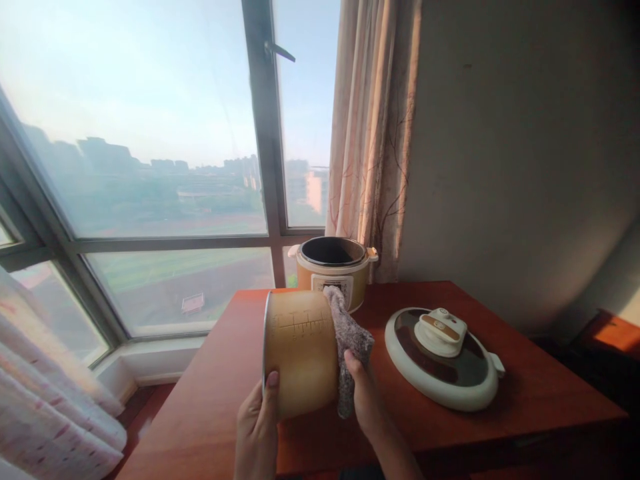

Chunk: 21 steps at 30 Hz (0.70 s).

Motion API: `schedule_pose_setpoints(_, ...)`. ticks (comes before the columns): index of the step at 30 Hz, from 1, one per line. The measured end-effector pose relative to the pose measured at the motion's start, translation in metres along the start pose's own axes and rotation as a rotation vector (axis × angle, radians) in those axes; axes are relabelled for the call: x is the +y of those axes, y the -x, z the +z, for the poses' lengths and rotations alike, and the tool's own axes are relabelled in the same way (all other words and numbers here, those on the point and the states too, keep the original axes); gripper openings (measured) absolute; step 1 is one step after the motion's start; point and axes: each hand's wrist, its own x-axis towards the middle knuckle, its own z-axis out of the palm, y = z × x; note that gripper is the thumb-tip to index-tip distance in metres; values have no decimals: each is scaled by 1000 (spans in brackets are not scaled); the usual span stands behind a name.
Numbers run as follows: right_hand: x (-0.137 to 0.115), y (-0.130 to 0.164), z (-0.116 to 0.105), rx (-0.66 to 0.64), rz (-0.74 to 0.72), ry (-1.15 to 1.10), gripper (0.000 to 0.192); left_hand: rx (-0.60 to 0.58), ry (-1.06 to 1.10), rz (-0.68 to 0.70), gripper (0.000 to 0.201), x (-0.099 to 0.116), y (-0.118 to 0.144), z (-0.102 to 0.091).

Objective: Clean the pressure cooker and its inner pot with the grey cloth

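A gold-coloured inner pot (303, 357) with embossed level marks is tipped on its side above the table, its rim facing left. My left hand (257, 427) grips it by the rim, thumb on the outer wall. With my right hand (365, 390) I hold a grey speckled cloth (350, 340) against the pot's base on the right. Most of the right fingers are hidden behind the cloth. Just behind the pot stands the pressure cooker body (305, 277), lidless and dark inside. Its round white lid (397, 360) lies to the right, with a raised handle knob (440, 333) on top.
The brown wooden table (200, 400) has its right edge beyond the lid. A window frame (273, 167) runs along the left and back, beside a beige curtain (370, 133). Another pale curtain (50, 393) hangs at the lower left. A grey wall (500, 167) stands at the right.
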Motion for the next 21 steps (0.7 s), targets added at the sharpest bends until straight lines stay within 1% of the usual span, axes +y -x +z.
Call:
schedule_pose_setpoints(1, 7, -1, -3, 7, 26, -10, 57, 4, -3, 6, 61, -1, 0, 1)
schedule_pose_setpoints(4, 25, -3, -10, 42, 40, -8, 54, 18, -36, 18, 59, -2, 0, 1)
schedule_pose_setpoints(6, 33, -4, -12, 34, 77, 2, 52, 33, -66, 21, 57, 1, 0, 1)
schedule_pose_setpoints(9, 37, -9, -7, -3, 156, -29, 50, 64, -104, 24, 56, 8, -1, 0)
schedule_pose_setpoints(11, 33, -12, 2, -16, 229, -129, 49, 80, -127, 21, 59, 12, -3, -3)
schedule_pose_setpoints(14, 18, -18, 16, -28, 355, -304, 47, 119, -189, 14, 64, 17, -7, -15)
schedule_pose_setpoints(16, 7, -23, 19, -61, 411, -363, 49, 165, -254, 1, 70, 21, -12, -28)
schedule_pose_setpoints(19, -2, -35, 11, -102, 429, -396, 54, 236, -334, -3, 76, 26, -19, -49)
schedule_pose_setpoints(21, 3, -45, 1, -107, 464, -398, 56, 244, -396, 25, 76, 28, -23, -62)
